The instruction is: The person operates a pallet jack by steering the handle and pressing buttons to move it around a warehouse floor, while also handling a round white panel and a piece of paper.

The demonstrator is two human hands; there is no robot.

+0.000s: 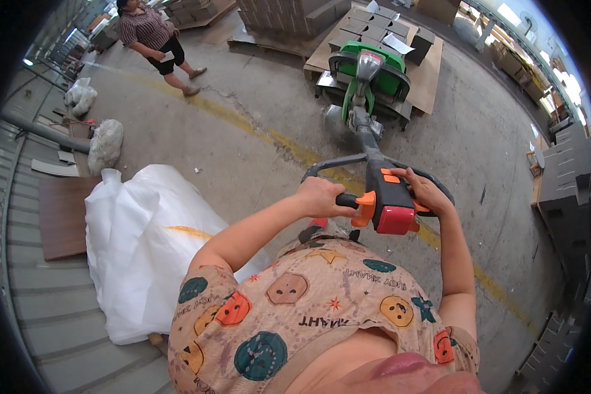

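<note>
An electric pallet truck with a green body (400,82) stands ahead of me, its black tiller arm (369,141) reaching back to my waist. The control head (393,190) carries orange buttons and thumb levers, plus a red block at its near end. My left hand (323,198) is closed round the left grip, next to an orange lever (365,209). On the other side my right hand (425,190) wraps the right part of the handle, fingers by the orange buttons on top. The truck's forks are hidden under the load side.
Grey boxes (368,29) sit on a pallet beyond the truck, beside a taller stack (282,23). A person (152,43) stands far left. White wrapped bulk (148,243) lies close on my left. Grey stacks (568,171) line the right. A yellow line (295,150) crosses the floor.
</note>
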